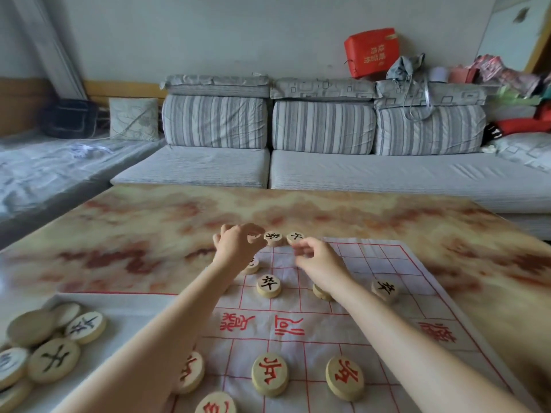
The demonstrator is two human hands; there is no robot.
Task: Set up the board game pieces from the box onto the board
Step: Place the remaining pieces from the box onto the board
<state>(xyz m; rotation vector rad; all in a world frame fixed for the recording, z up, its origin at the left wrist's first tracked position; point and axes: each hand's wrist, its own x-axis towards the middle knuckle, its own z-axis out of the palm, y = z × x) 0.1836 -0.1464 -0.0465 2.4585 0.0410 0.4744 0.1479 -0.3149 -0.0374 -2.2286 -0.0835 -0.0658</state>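
A white cloth board [369, 329] with red grid lines lies on the marbled table. Round wooden pieces stand on it: black-lettered ones [268, 285] on the far half, red-lettered ones [269, 374] on the near half. Two black pieces [273, 238] sit on the far row. My left hand [238, 245] reaches over the far left corner, its fingers curled round a piece that is mostly hidden. My right hand [316, 260] hovers beside it near the far row with its fingers pinched together; I cannot make out a piece in them.
A white box [98, 362] at the near left holds several loose wooden pieces [53, 359]. A grey striped sofa [328, 162] runs behind the table [149, 234]. A red carton [372, 52] and clutter sit on the sofa back at the right.
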